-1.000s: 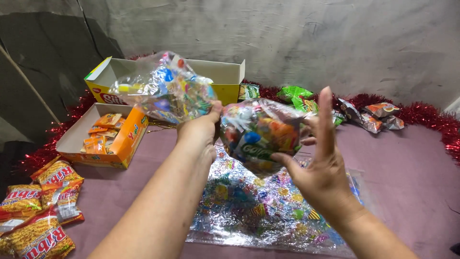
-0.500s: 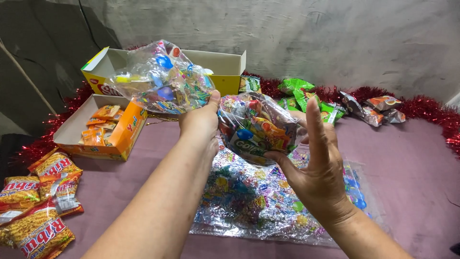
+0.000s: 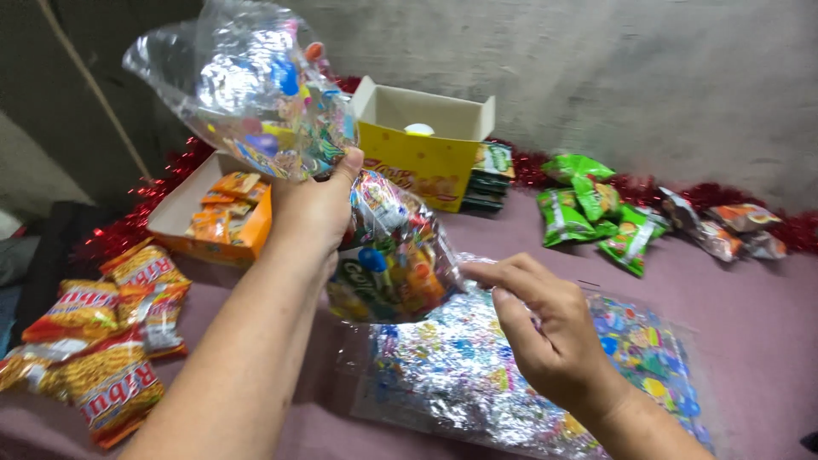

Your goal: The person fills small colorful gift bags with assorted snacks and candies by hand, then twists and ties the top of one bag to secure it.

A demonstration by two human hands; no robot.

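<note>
Mauve surface [image 3: 750,341], tinsel behind. Our left hand [image 3: 317,209] grips the filled snack bag [image 3: 388,255] by its neck, held aloft; right hand [image 3: 545,332], fingers loosely curled, apparently touches it. We keep the neck pinched tight.

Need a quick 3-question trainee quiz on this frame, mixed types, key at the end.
1. True or false: the left hand grips the neck of the filled clear bag.
2. Which packets lie left of the orange box: A green, B orange and red, C blue?
3. What flat thing lies on the table under the right hand?

Key: 1 true. 2 B, the orange and red packets. 3 the shiny patterned bags.
</note>
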